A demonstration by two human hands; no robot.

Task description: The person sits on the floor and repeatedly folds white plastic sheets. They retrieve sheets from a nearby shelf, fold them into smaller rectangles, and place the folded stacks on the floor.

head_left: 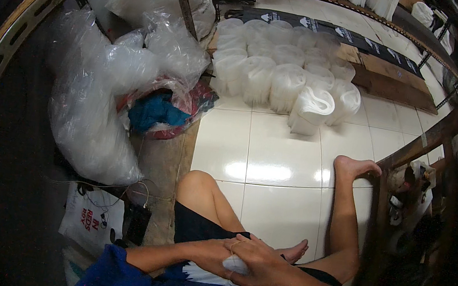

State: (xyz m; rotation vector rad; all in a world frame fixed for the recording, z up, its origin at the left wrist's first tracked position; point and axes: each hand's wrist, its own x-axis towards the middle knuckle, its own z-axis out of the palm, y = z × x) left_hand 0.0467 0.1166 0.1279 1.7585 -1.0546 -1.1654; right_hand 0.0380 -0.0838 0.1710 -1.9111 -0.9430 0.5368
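Over my lap, both hands are closed round a bundle of thin white plastic sheets [236, 264]. Its layered edges fan out below my left hand [205, 253], and a rounded bulge of it shows between the hands. My right hand [261, 264] lies over it from the right, its fingers reaching across to the left hand. The fingers partly hide the bundle. Beyond my legs, several similar folded translucent white bundles [287, 84] stand upright in close rows on the tiled floor. The nearest bundle [312, 110] shows its curled top fold.
Large clear plastic sacks [103, 99] heap up at left, beside blue cloth [158, 112]. A white printed bag [91, 217] and a black box with a cable [139, 224] lie near my left elbow. Flat cardboard [396, 86] lies behind the bundles. A rack post [436, 131] stands at right.
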